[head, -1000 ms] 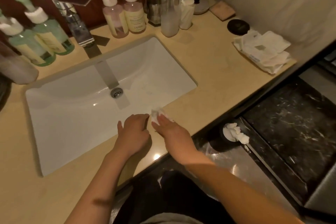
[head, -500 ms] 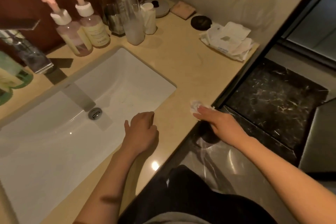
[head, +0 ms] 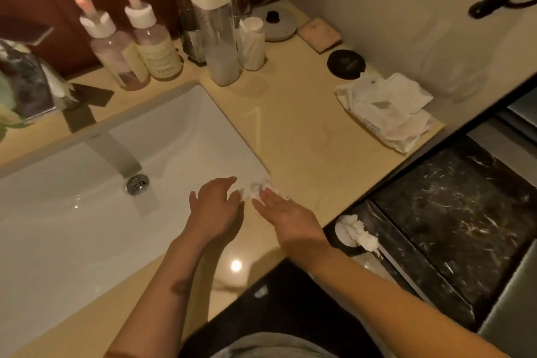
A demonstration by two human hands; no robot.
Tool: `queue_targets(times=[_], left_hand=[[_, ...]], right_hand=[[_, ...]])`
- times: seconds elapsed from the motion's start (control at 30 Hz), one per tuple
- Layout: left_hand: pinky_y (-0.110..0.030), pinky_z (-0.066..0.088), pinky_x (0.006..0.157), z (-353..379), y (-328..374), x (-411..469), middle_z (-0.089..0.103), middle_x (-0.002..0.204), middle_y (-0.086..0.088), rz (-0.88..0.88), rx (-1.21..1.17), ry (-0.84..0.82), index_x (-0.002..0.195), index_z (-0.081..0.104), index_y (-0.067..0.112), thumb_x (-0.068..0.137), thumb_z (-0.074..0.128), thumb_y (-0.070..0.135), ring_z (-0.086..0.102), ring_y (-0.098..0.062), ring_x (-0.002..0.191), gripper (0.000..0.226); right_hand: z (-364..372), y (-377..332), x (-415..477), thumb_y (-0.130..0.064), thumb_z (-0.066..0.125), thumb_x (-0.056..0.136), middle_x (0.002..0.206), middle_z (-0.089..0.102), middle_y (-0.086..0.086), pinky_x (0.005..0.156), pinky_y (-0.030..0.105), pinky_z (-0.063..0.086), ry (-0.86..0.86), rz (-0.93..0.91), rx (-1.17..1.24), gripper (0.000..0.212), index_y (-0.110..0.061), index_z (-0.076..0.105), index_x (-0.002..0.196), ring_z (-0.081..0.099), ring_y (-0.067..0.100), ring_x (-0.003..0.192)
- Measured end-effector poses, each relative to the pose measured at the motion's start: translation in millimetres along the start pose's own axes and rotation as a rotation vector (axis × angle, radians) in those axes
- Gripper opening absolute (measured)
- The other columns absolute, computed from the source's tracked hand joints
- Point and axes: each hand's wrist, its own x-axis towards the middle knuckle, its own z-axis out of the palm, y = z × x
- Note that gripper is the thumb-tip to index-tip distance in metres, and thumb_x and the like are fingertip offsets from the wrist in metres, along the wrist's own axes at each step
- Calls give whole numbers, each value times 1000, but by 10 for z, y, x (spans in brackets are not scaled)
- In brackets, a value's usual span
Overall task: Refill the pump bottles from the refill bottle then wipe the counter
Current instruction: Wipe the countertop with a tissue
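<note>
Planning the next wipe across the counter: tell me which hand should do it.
Right. The right hand presses the tissue on the counter; the left hand rests by the sink, holding nothing.

faucet (head: 29, 81) cut off at left edge, tissue wad (head: 257, 188) blurred

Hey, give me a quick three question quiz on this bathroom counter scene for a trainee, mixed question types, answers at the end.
1. True or false: the right hand touches a white tissue wad on the counter by the sink corner.
2. How many pink pump bottles stand by the back wall? A one, B two, C four.
3. Fill in: the tall clear refill bottle has a ___ cap.
Key: 1 true; 2 B; 3 white.
</note>
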Motion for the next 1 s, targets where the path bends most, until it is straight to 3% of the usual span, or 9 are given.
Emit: queue_targets(times=[0.07,0.13,0.2,0.3,0.53,0.63,0.77,0.83,1.0], left_hand=[[-49,13,115,32,137,118,38,150,1,-13,-13,28,141,43,23,100,37,27,30,-20,140,41],[-50,13,115,47,216,186,39,149,1,-32,-20,45,141,43,23,100,37,26,32,-21,139,41],[-51,13,115,65,263,233,39,149,1,-61,-39,59,140,43,23,100,37,25,33,-22,138,41],[-50,11,116,101,300,268,39,149,1,-117,-71,83,140,43,23,100,36,25,34,-22,137,41],[-48,12,116,181,234,237,40,148,2,-232,-131,135,139,44,25,100,37,27,35,-21,136,40],[-47,12,115,151,174,195,41,148,3,-277,-131,149,139,45,26,100,38,26,34,-20,137,39],[-47,12,116,100,137,169,41,147,2,-285,-114,146,139,45,25,100,40,25,32,-19,138,40],[-47,12,115,81,114,169,42,147,2,-263,-95,125,139,45,25,99,40,26,33,-19,137,40],[-48,13,115,39,128,224,42,147,3,-178,-45,62,139,45,24,100,38,28,36,-19,135,39]], right_hand=[[-71,288,-134,8,77,57,122,63,6,79,32,56,-77,-227,-13,62,-15,67,113,62,17,108],[-252,564,-232,0,81,58,126,60,2,94,25,47,-144,-365,-13,65,-19,63,117,59,13,113],[-462,872,-256,-7,78,65,128,59,0,98,27,44,-186,-449,12,60,-20,61,121,57,12,115],[-749,1336,-45,-13,58,80,134,54,0,95,31,49,-266,-494,-46,45,-21,59,125,53,13,120],[-686,1746,979,5,55,82,132,54,4,98,37,46,-71,-250,-6,47,-19,62,122,53,19,120],[-556,1528,1415,11,49,86,134,51,8,101,31,39,27,-26,85,47,-16,61,123,51,26,122],[-374,1061,1757,10,39,89,135,52,10,92,34,44,46,196,83,47,-12,58,125,54,29,117],[-272,865,1749,9,38,90,141,46,8,96,34,42,10,189,108,47,-11,54,129,49,25,123],[-196,666,1248,12,40,88,148,35,-3,93,39,48,-41,-49,48,60,-18,42,140,43,16,129]])
